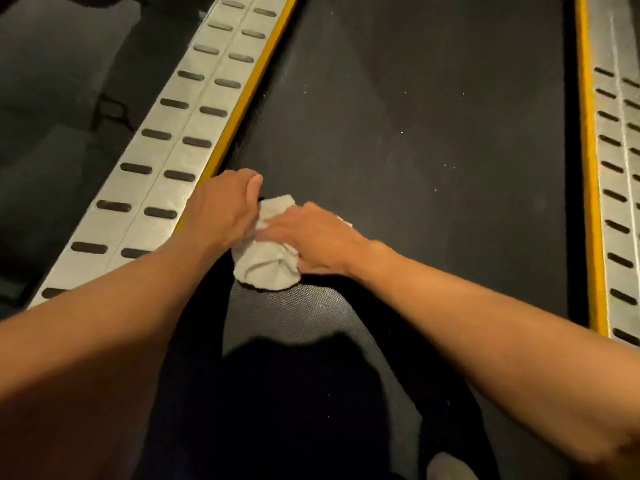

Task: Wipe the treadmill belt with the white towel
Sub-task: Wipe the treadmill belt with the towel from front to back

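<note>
Hands are all we are seeing of ourselves in the single head view. We are pressing one bunched white towel onto the treadmill belt, close to the belt's left edge beside the yellow strip and the left side rail. Our left hand is curling its fingers around the towel's far end, while our right hand is lying flatter on top, fingers spread and pushing down; both are touching the cloth. The towel's long axis is running roughly along the belt, away from us. Most of the unwiped belt, dotted with pale specks, is lying ahead and toward the right edge, so we are judging the next stroke should sweep rightward, with the right hand leading. We are counting one towel, two hands, two rails.
</note>
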A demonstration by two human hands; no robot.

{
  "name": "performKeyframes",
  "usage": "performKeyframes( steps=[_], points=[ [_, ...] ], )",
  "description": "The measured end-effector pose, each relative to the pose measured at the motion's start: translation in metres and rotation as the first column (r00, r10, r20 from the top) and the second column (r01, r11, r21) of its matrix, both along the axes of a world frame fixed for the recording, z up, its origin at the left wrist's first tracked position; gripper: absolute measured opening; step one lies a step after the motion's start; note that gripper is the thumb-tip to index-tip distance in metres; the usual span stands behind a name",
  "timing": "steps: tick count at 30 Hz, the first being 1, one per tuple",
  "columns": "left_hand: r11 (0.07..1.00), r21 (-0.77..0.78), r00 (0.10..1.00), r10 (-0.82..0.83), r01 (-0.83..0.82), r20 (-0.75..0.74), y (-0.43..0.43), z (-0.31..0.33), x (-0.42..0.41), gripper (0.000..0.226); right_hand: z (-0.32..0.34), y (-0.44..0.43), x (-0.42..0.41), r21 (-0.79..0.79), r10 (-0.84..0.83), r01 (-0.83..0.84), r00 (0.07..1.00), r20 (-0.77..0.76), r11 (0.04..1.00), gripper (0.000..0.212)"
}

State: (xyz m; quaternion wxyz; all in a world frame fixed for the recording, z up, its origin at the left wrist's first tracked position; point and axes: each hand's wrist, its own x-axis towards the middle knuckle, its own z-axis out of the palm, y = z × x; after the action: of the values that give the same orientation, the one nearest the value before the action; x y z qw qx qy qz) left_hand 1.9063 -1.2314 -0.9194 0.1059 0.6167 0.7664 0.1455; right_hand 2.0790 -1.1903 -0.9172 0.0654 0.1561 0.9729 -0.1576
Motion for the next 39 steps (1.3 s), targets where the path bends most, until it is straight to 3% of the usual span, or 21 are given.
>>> performKeyframes(
  steps=[1, 3, 5, 8, 10, 13, 15, 17, 19, 22, 24, 27, 29, 31, 33, 35, 39],
  points=[
    [1.000, -0.007, 1.000, -0.027, 0.027, 0.001, 0.000, -0.001, 0.000, 0.040, -0.002, 0.021, -0.002, 0.024, -0.156, 0.157, 0.987, -0.035, 0.987, 0.049],
    [0.999, -0.018, 0.998, -0.045, 0.045, 0.039, 0.001, -0.001, -0.002, 0.039, -0.003, 0.060, -0.007, 0.036, -0.490, 0.492, 0.870, -0.056, 0.870, 0.038],
    [0.999, -0.022, 0.993, -0.030, 0.033, 0.112, 0.001, -0.001, -0.001, 0.041, -0.002, 0.064, -0.016, 0.058, -0.593, 0.592, 0.805, -0.010, 0.804, 0.036],
    [0.997, -0.057, 0.979, 0.063, -0.053, 0.195, -0.003, -0.001, 0.008, 0.047, 0.000, 0.005, -0.023, 0.050, -0.511, 0.512, 0.859, -0.031, 0.857, 0.034],
    [0.988, -0.089, 0.972, 0.138, -0.123, 0.192, -0.006, 0.000, 0.020, 0.047, 0.001, -0.051, -0.008, -0.008, -0.326, 0.326, 0.945, -0.041, 0.945, 0.038],
    [0.971, -0.128, 0.959, 0.224, -0.203, 0.174, -0.014, 0.004, 0.050, 0.044, 0.019, -0.095, 0.019, -0.226, -0.125, 0.130, 0.992, 0.034, 0.965, 0.024],
    [0.958, -0.159, 0.953, 0.262, -0.238, 0.150, -0.025, 0.005, 0.075, 0.041, 0.032, -0.096, 0.031, -0.304, -0.169, 0.190, 0.981, 0.094, 0.933, 0.014],
    [0.954, -0.180, 0.950, 0.268, -0.238, 0.161, -0.037, 0.010, 0.094, 0.040, 0.042, -0.085, 0.045, -0.271, -0.243, 0.273, 0.960, 0.141, 0.923, 0.009],
    [0.952, -0.203, 0.946, 0.265, -0.227, 0.185, -0.044, 0.018, 0.102, 0.039, 0.049, -0.058, 0.067, -0.203, -0.387, 0.406, 0.913, 0.126, 0.891, 0.021],
    [0.960, -0.217, 0.962, 0.213, -0.174, 0.172, -0.046, 0.022, 0.098, 0.038, 0.038, -0.011, 0.101, -0.115, -0.702, 0.697, 0.712, -0.008, 0.708, 0.033],
    [0.971, -0.221, 0.991, 0.111, -0.094, 0.068, -0.051, 0.017, 0.093, 0.037, 0.014, -0.002, 0.114, -0.134, -0.791, 0.782, 0.611, -0.031, 0.609, 0.029],
    [0.944, -0.328, 0.999, 0.010, -0.027, -0.052, -0.060, 0.010, 0.095, 0.035, -0.013, -0.041, 0.122, -0.129, -0.731, 0.724, 0.683, -0.006, 0.678, 0.032],
    [0.922, -0.385, 0.997, 0.022, -0.047, -0.069, -0.074, 0.010, 0.102, 0.037, -0.012, -0.082, 0.122, -0.211, -0.655, 0.641, 0.755, 0.004, 0.738, 0.039],
    [0.901, -0.430, 0.997, 0.023, -0.053, -0.075, -0.088, 0.009, 0.114, 0.043, 0.005, -0.115, 0.119, -0.326, -0.478, 0.470, 0.876, 0.061, 0.820, 0.029],
    [0.860, -0.506, 0.997, 0.033, -0.062, -0.066, -0.093, 0.010, 0.121, 0.050, 0.012, -0.116, 0.117, -0.351, -0.370, 0.365, 0.927, 0.057, 0.862, 0.021],
    [0.805, -0.590, 0.998, 0.064, -0.060, -0.013, -0.087, 0.012, 0.121, 0.054, 0.004, -0.097, 0.118, -0.260, -0.465, 0.452, 0.885, 0.014, 0.853, 0.039],
    [0.732, -0.681, 0.998, 0.019, 0.032, 0.067, -0.079, 0.012, 0.111, 0.068, 0.000, -0.060, 0.118, -0.090, -0.750, 0.750, 0.660, 0.043, 0.655, 0.037]
  ],
)
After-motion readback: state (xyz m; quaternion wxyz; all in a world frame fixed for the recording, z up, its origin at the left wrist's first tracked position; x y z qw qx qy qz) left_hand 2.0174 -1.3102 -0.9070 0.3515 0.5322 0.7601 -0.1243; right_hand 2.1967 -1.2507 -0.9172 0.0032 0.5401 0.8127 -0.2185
